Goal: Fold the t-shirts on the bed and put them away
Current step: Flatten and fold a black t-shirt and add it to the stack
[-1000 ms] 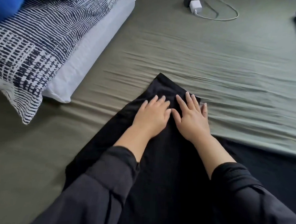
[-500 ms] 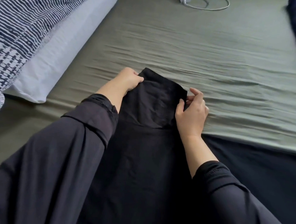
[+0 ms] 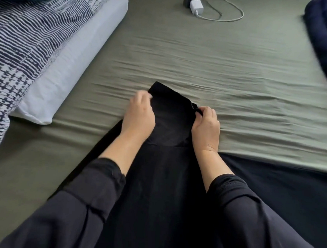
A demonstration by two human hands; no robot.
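- I am pinching the far corners of the black t-shirt [image 3: 170, 113], lying lengthwise on the bed [image 3: 235, 74], with left hand [image 3: 139, 115] and right hand [image 3: 206, 125].
- I am judging both corners should be travelling level, towards me, keeping edges aligned.

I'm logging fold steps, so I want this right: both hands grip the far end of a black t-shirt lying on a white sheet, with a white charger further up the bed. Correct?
Not quite: the head view shows an olive-green sheet, not a white one. The rest holds: the left hand and right hand grip the far end of the black t-shirt, and the white charger lies further up the bed.
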